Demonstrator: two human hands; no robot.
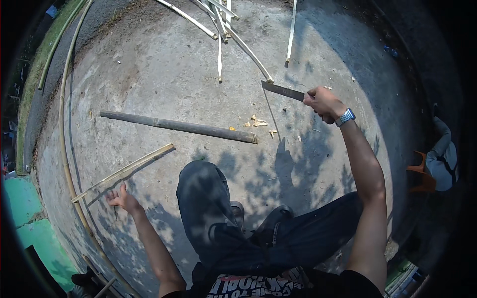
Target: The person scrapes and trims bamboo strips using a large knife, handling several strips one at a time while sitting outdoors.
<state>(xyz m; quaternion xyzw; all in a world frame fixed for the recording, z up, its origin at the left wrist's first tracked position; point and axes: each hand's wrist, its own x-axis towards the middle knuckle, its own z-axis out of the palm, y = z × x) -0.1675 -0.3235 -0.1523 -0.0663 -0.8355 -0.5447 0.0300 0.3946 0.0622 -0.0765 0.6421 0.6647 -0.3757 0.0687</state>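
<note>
My right hand [326, 103] is closed round the handle of a machete [284, 91], held out over the concrete with its dark blade pointing left. On the left, my left hand [121, 198] is open, its fingers apart and nothing in it. Just beyond that hand is a split bamboo strip [124, 171], pale along its length, with a shadow beside it; whether it touches the ground all along I cannot tell. In front of my knees lies a dark, uncut-looking bamboo pole [198, 129], roughly crosswise, with a rough right end.
Several pale split bamboo strips [248, 52] lie in a loose heap at the far side. Bamboo chips [256, 121] are scattered near the pole. One long bamboo pole [63, 124] runs down the left. At the right, a person [442, 159] sits on an orange chair [417, 169].
</note>
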